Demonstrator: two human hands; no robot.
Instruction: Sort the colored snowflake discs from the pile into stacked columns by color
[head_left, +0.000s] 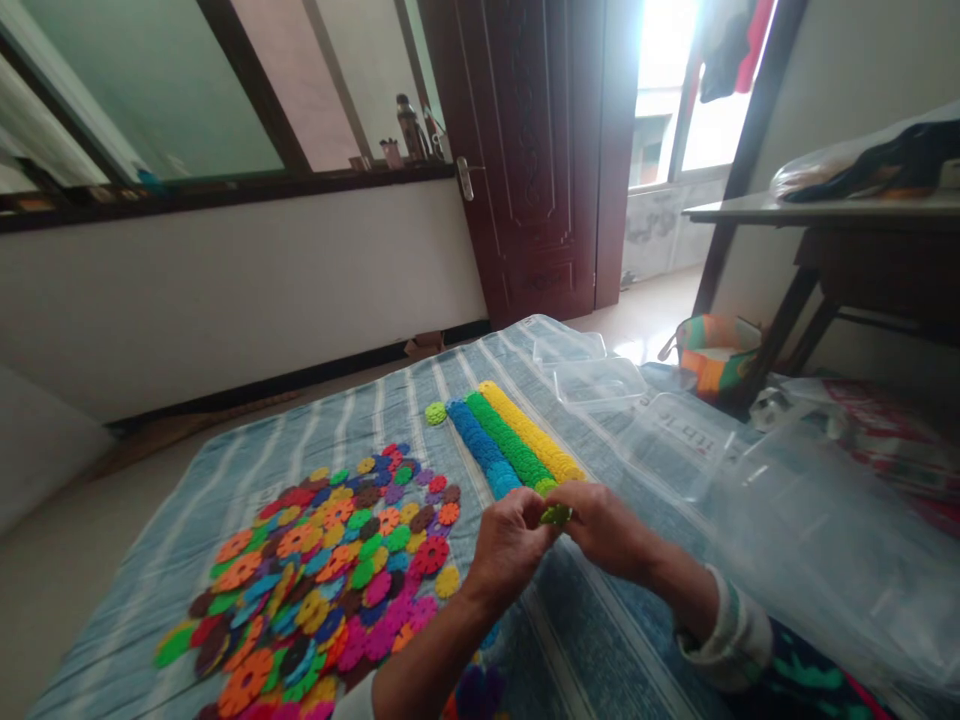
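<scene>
Between my left hand (514,540) and my right hand (611,530), fingertips pinch light green notched plastic discs (556,514); how many cannot be told. Just beyond my fingers lie three long rows of stacked discs side by side: a blue row (480,445) with a lighter blue near end, a green row (506,435) ending in light green, and a yellow row (529,430). A small light green stack (435,413) sits apart, left of the rows' far end. On my left spreads a large loose pile of mixed-colour discs (337,570).
Striped cloth (390,405) covers the bed-like surface. Clear plastic containers (679,445) and lids lie along its right side, with a big clear bin (832,540) nearer me. Beyond are a dark red door (525,150), a desk (847,212) and a colourful basket (716,350).
</scene>
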